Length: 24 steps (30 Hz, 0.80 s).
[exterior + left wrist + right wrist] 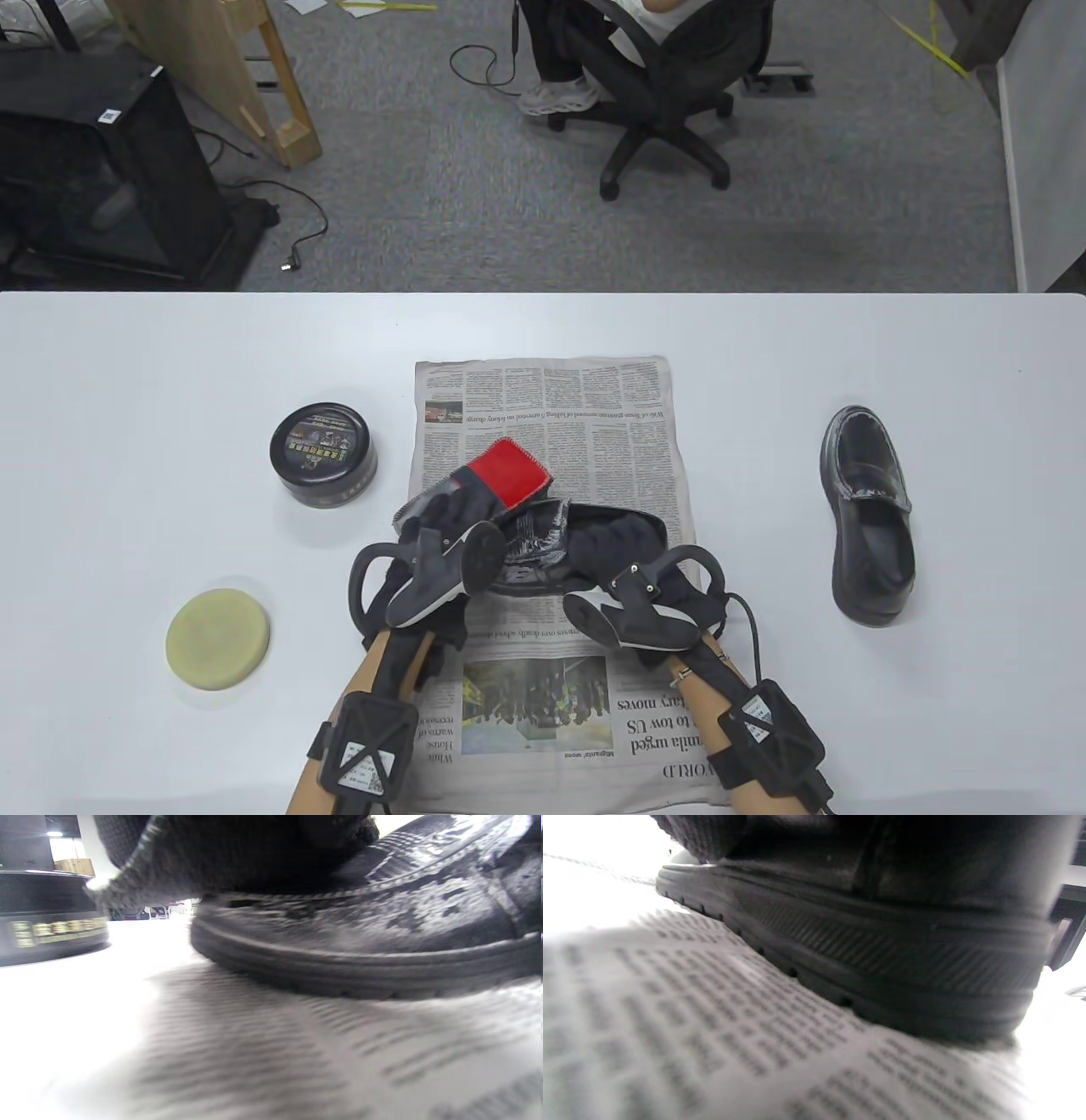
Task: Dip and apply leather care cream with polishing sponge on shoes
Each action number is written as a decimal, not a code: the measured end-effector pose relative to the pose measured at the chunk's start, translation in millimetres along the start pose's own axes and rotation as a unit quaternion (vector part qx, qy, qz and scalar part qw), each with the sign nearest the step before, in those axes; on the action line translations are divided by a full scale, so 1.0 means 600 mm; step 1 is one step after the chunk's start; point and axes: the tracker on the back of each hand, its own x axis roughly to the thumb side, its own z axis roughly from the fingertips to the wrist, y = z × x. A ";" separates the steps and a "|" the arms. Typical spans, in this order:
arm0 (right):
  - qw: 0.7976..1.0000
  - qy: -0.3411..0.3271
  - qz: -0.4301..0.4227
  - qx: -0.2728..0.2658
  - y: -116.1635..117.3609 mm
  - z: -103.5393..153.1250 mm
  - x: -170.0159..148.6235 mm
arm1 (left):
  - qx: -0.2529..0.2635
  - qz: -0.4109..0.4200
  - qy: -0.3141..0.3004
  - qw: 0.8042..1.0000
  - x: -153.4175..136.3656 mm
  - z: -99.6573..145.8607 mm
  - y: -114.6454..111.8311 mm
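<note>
Left hand [441, 543] grips a red-faced cloth [501, 475] on shoe [543, 552]; right hand [653, 594] grips that shoe's heel, on newspaper [594, 424]. 2 shoes: second shoe [870, 518] at 3 o'clock. 1 tin [323, 454] at 10, 1 sponge [218, 638] at 8.

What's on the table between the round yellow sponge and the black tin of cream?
Nothing. In the table view, only bare white table lies between the sponge and the cream tin. They sit apart, left of the newspaper.
</note>
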 end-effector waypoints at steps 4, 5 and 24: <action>1.000 -0.001 0.001 0.003 0.000 0.000 0.000 | 0.013 -0.020 -0.027 0.999 -0.007 0.032 -0.002; 1.000 -0.001 0.000 0.004 0.000 0.000 -0.001 | 0.016 -0.023 -0.037 0.999 -0.006 0.039 -0.001; 1.000 0.002 0.001 0.019 0.002 -0.002 0.002 | 0.019 0.001 -0.046 0.999 0.090 -0.037 0.014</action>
